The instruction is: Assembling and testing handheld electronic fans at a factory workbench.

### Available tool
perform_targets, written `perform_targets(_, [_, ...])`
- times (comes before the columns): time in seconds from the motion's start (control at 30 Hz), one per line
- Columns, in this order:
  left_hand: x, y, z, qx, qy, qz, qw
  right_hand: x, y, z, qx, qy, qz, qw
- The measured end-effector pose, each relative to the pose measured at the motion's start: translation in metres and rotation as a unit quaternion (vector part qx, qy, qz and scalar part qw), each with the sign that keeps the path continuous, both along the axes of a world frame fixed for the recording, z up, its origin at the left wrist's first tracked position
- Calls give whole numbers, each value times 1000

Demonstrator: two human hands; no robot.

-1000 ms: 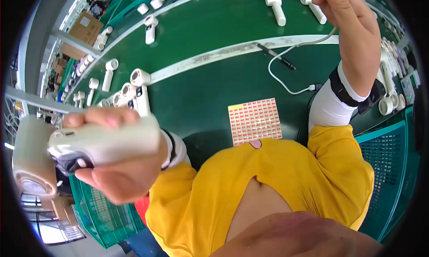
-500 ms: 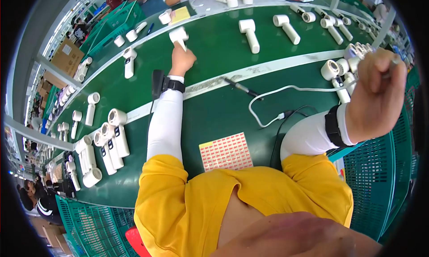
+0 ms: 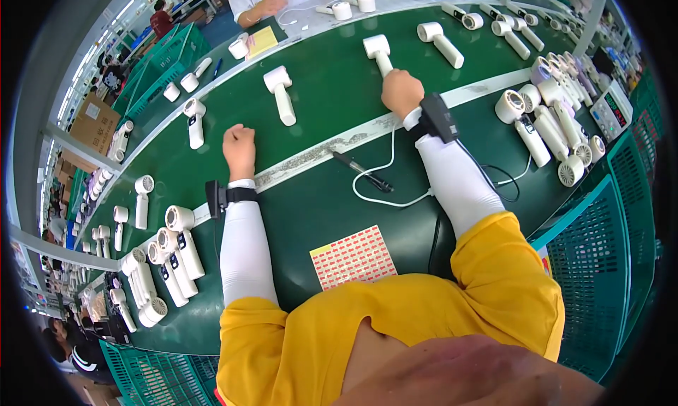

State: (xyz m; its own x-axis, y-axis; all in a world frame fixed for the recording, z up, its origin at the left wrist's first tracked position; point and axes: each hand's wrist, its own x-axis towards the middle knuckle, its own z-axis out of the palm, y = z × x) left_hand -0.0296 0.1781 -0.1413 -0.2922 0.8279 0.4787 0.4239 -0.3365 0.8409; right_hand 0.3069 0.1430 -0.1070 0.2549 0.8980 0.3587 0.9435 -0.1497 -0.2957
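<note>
1. Right hand (image 3: 400,92) is out over the green bench (image 3: 318,81), fingers closed round the handle of a white handheld fan (image 3: 379,54). The fan lies flat on the far belt lane, head away from the person, handle toward the wrist.
2. Left hand (image 3: 239,143) is a loose fist resting on the bench, holding nothing. It sits just short of a second white fan (image 3: 280,93), near but not touching.
3. Judgement on the grip: hold low on the handle and keep the wrist straight, so the head does not swing when the fan comes off the belt.
4. A white cable (image 3: 385,167) runs from under the right forearm to a loop by a black pen tool (image 3: 364,173). Judgement: lift the fan clear, do not drag it back, or the cable could snag.
5. A red-and-yellow sticker sheet (image 3: 353,255) lies close to the body, between the two forearms.
6. Edges: the near bench edge on the left carries a row of standing fans (image 3: 173,254); the right edge has another cluster of fans (image 3: 547,123) beside a green crate (image 3: 600,265).
7. Open room: bare green surface between the arms and along the pale lane stripe (image 3: 311,155). Judgement: the straight path back toward the chest is the freest.
</note>
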Motion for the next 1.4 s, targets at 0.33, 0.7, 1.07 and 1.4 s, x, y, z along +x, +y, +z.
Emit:
perform_targets(0.33, [-4,-18,10,-107,8,-69,992,-36,-4,-18,67,-178,23,982])
perform_targets(0.7, [13,-19,24,-40,29,-49,998,6,56,-13,-13,293,59,954])
perform_targets(1.07, [84,-164,157,54,-173,-378,908,-122,-138,135,181,114,441,872])
perform_targets(1.4, [25,-218,166,103,-197,-390,894,-22,-242,188,128,570,697,415])
